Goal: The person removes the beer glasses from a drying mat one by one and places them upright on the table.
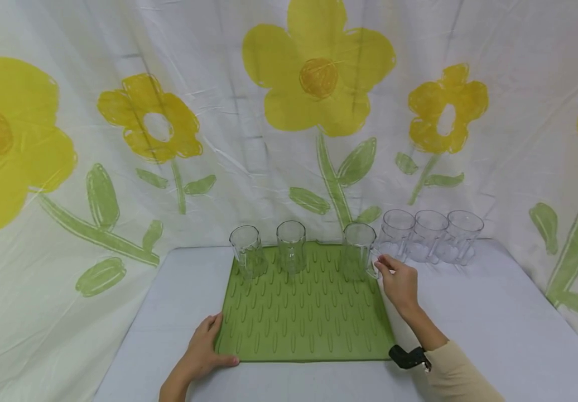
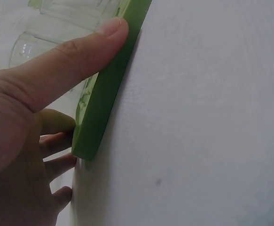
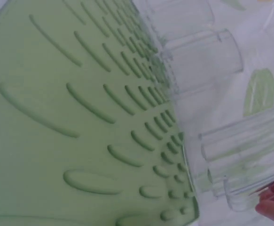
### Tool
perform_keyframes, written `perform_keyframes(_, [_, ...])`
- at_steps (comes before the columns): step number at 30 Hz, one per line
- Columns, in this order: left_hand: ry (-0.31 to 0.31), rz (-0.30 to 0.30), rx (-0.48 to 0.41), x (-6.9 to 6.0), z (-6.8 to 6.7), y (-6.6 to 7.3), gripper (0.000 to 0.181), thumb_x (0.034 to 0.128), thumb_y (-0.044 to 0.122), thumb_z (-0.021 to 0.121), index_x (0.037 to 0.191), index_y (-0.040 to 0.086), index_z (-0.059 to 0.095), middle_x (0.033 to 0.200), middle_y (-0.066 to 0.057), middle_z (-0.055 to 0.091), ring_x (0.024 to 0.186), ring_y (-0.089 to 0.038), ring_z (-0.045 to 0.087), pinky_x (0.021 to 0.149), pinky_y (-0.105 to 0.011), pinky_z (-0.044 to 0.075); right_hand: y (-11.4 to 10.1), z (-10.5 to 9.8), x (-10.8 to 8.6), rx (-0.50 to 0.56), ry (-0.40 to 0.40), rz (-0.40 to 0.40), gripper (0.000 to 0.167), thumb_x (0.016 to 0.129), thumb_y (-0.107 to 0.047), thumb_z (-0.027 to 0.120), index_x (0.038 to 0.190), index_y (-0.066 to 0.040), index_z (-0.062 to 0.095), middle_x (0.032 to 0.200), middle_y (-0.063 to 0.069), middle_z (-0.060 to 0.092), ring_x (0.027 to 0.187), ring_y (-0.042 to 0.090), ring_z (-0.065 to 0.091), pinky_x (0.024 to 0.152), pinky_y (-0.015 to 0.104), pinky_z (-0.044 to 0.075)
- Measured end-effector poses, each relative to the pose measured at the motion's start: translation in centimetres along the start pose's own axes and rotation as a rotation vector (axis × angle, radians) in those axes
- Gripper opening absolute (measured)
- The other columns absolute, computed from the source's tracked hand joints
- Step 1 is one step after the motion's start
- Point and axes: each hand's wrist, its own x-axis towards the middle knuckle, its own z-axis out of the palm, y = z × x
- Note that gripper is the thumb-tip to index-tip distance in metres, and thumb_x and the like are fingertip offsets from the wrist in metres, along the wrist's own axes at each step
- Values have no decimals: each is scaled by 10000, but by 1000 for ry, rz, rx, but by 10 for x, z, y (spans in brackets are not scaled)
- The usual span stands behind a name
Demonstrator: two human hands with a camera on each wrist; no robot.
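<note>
A green ridged mat (image 1: 304,335) lies on the white table. My left hand (image 1: 200,352) rests at its front left corner, with the straight thumb (image 2: 71,61) along the front edge and the other fingers against the left side. At the mat's back right stands a clear glass mug (image 1: 358,254), upright, its handle to the right. My right hand (image 1: 399,282) pinches that handle between thumb and fingers. Two more glass mugs, one at the back left (image 1: 249,254) and one beside it (image 1: 291,251), stand upright on the mat's back part.
Three clear glass mugs (image 1: 429,234) stand close together in a row on the white table (image 1: 470,324), right of the mat. Behind the table hangs a white cloth (image 1: 229,167) with yellow flowers. A black band (image 1: 406,357) is on the right wrist.
</note>
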Motion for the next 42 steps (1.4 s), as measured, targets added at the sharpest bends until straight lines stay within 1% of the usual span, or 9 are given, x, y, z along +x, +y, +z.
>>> perform_keyframes(5, [7,8,0,0,0,0,1213,588,345,925,1488,-101,244,1491,-312,310,1386,-525,268,1143,-639,267,-8,-7,3,45,-33,-2,182,771,75,751,945,124,726,834,242,733,701,398,708,558,14,422])
perform_keyframes(10, [13,7,1,-1,-1,1,1211,583,341,926,1483,-106,251,1486,-313,315,1383,-526,272,1143,-641,265,-17,-17,7,71,-72,3,226,771,64,755,984,130,717,866,245,735,714,384,705,514,43,416])
perform_keyframes(12, [15,8,1,-1,-1,2,1210,582,340,926,1482,-108,253,1485,-315,316,1382,-528,272,1141,-642,265,-21,-21,9,74,-94,8,229,777,50,755,993,121,720,874,236,739,700,279,723,502,56,418])
perform_keyframes(16, [17,10,4,-2,-2,3,1210,578,340,927,1479,-110,257,1484,-316,317,1381,-528,270,1142,-643,262,-29,-28,13,132,-148,50,225,812,32,734,1020,115,715,895,240,737,712,-88,651,550,37,463])
perform_keyframes(19, [18,10,8,-2,-2,3,1208,579,340,927,1480,-109,258,1484,-313,319,1381,-525,271,1143,-642,261,-34,-33,16,182,-184,79,222,841,21,713,1039,119,707,908,257,731,738,-220,566,580,37,484])
perform_keyframes(25, [12,3,7,-1,-2,3,1205,583,341,926,1480,-108,257,1484,-311,320,1379,-527,275,1139,-645,264,-44,-40,20,188,-193,63,213,840,12,718,1036,95,720,888,235,738,746,-166,588,504,100,433])
perform_keyframes(32, [-4,-13,5,-1,-1,1,1204,594,352,922,1486,-100,252,1494,-299,313,1389,-520,266,1139,-643,269,-57,-45,24,181,-189,3,195,813,27,736,1004,63,740,848,186,749,759,-209,557,495,109,433])
perform_keyframes(39, [-4,-11,-1,-2,-1,2,1205,590,348,922,1490,-92,253,1502,-302,302,1397,-522,251,1139,-647,266,-74,-51,27,223,-198,-37,136,822,31,728,955,30,754,835,149,752,807,-151,601,698,24,510])
perform_keyframes(42, [3,-14,-1,-2,0,2,1208,584,346,924,1490,-88,255,1503,-301,302,1397,-522,252,1140,-647,266,-79,-54,26,228,-215,-48,143,817,31,732,958,19,757,834,140,753,784,-115,622,682,33,517])
